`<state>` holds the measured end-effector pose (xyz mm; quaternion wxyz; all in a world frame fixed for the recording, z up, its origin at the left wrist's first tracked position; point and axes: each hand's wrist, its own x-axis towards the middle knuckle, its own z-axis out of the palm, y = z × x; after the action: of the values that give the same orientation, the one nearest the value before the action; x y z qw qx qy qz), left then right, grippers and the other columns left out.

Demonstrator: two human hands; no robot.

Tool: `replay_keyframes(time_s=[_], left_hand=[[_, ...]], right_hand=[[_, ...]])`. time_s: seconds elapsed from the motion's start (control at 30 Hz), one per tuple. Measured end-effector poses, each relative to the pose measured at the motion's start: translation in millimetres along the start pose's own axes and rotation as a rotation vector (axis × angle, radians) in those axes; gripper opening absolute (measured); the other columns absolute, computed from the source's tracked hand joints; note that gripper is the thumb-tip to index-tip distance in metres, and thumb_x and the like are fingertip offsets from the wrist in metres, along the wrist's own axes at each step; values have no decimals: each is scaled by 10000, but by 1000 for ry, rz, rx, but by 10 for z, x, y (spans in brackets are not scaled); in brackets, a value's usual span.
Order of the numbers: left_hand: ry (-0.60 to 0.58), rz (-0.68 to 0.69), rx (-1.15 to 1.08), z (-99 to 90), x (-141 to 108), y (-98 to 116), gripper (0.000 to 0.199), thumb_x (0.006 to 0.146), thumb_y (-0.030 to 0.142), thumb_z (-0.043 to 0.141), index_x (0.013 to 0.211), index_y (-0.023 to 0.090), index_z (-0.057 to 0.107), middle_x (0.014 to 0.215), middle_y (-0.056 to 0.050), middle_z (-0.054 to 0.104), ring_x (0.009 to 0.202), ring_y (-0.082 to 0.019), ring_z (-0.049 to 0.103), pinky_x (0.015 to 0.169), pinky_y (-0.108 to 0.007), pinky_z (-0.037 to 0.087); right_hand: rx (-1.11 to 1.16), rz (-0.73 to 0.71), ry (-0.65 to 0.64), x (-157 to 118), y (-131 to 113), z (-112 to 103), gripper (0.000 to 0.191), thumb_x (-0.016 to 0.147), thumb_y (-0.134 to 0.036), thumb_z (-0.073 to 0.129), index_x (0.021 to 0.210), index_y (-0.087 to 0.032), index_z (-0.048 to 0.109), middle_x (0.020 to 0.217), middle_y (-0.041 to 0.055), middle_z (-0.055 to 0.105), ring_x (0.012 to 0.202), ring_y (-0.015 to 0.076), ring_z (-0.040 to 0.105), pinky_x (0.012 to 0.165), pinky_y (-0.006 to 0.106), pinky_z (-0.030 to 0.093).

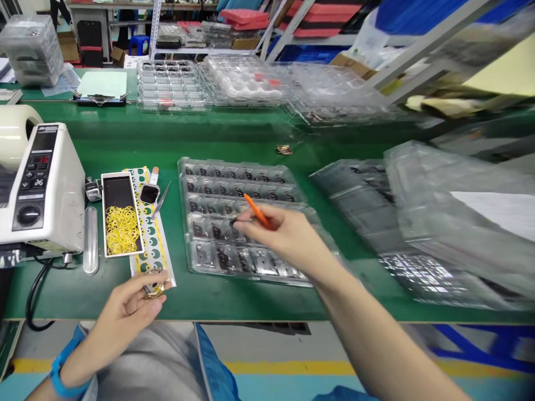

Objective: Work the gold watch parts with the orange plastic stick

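Observation:
My left hand (136, 301) pinches a small gold-coloured metal part (155, 288) near the table's front edge. In my right hand (280, 228) is a slim orange pen-like tool (258, 211), its orange end pointing up and away. A small dark piece (234, 221) shows at the right fingertips; whether they grip it is unclear. Under that hand lies a clear compartment tray (196, 269) with small black parts in its rows. Left of it, a white-rimmed box (104, 223) holds yellow rings (122, 231). Beside the box is a sheet of printed stickers (161, 245).
A white tape dispenser (62, 184) stands at the left. A watch-like square piece (149, 194) and pointed tweezers (162, 199) lie on the sticker sheet. Stacked clear trays (438, 206) fill the right side. More trays (246, 83) line the back. A small metallic scrap (284, 150) lies behind the tray.

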<state>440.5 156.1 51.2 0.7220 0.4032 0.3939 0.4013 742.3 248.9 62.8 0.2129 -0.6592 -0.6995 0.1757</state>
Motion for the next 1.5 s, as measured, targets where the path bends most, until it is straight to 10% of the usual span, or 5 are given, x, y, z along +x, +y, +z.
replay_keyframes(time_s=[0.23, 0.67, 0.87, 1.03, 1.5], left_hand=[[-10, 47, 240, 87, 119, 183, 281, 833, 404, 701, 700, 156, 699, 752, -20, 581, 737, -151, 533, 691, -253, 440], [-27, -228, -10, -48, 22, 190, 474, 683, 568, 794, 565, 135, 640, 573, 9, 559, 584, -107, 464, 593, -226, 365], [-12, -78, -88, -31, -67, 185, 189, 888, 369, 683, 1035, 278, 760, 1055, -17, 715, 965, -148, 658, 883, -256, 536], [2, -25, -19, -70, -130, 142, 448, 979, 273, 550, 1381, 468, 524, 1473, 33, 536, 1284, -182, 559, 1002, -285, 527], [63, -34, 329, -100, -208, 112, 471, 982, 304, 536, 1451, 323, 494, 934, -23, 730, 1028, -188, 696, 939, -287, 549]], right_hand=[[666, -222, -246, -697, -1061, 385, 305, 869, -235, 614, 1173, -229, 614, 719, -12, 628, 536, 106, 512, 487, 213, 424], [285, -951, 172, -619, -1038, 505, 215, 986, -107, 465, 949, -185, 662, 772, 46, 698, 552, 109, 557, 475, 231, 416], [623, -509, 186, -720, -1086, 564, 173, 960, -149, 534, 938, -207, 695, 884, 56, 674, 774, 160, 662, 624, 264, 528], [835, -157, 1, -678, -1131, 648, 133, 846, -196, 685, 721, -232, 716, 867, 53, 708, 709, 171, 661, 511, 239, 495], [958, -6, -198, -617, -1231, 667, 138, 808, -238, 693, 674, -217, 720, 825, 39, 658, 734, 152, 654, 627, 244, 543]])
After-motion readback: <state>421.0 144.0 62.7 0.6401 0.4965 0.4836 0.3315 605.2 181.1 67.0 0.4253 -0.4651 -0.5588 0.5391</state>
